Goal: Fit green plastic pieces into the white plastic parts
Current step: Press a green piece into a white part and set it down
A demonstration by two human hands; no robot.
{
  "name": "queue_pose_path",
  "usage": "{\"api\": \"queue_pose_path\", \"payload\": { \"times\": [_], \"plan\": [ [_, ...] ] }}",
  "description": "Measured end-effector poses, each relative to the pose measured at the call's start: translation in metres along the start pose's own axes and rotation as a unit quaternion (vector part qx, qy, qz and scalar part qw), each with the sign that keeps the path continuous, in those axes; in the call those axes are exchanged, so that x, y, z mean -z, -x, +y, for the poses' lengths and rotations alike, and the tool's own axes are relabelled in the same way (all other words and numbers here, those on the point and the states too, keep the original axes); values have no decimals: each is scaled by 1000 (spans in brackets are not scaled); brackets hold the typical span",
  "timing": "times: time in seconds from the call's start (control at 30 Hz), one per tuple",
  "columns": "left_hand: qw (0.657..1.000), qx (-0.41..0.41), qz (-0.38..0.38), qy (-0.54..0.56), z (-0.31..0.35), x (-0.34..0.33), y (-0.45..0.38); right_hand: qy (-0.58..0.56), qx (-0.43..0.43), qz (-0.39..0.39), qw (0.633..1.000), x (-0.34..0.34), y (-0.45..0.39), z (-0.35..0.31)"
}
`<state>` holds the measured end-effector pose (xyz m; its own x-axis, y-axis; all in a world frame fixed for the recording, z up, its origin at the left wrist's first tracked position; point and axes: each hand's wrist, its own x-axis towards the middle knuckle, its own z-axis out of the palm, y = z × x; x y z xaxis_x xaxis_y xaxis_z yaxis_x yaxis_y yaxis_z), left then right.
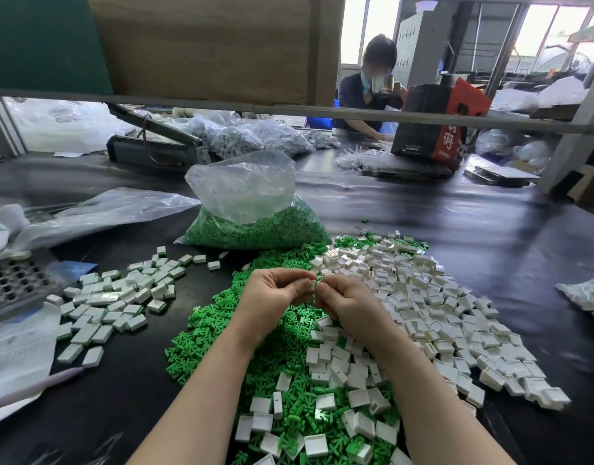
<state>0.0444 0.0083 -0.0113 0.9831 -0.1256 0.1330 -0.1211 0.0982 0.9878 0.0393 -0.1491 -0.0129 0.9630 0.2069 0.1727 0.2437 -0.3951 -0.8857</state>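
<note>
Pinching an upright white part, left hand and right hand meet.

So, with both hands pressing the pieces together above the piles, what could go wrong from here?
The white part is pinched only at the fingertips of the left hand and right hand, so it might slip and drop into the loose green pieces below, where it is hard to find. The forearms lie over the white parts and may push some around.
</note>
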Motion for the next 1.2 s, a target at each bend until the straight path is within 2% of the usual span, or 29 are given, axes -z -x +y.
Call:
{"api": "queue_pose_path", "payload": {
  "times": [0.27, 0.53, 1.0, 1.1, 1.2],
  "plan": [
    [1000, -4, -6, -5, -3, 0, 2, 65, 10, -28, 997, 3, 0, 1],
    [999, -8, -27, -28, -2, 4, 4, 78, 8, -56, 995, 5, 2, 0],
    [998, -21, -30, -47, -4, 5, 2, 112, 19, -57, 992, 6, 1, 3],
    [998, -24, -32, -48, -4, 5, 2, 96, 19, -59, 993, 5, 2, 3],
    [998, -23, -40, -43, -2, 7, 1, 24, 13, -57, 998, 5, 3, 2]
  ]
}}
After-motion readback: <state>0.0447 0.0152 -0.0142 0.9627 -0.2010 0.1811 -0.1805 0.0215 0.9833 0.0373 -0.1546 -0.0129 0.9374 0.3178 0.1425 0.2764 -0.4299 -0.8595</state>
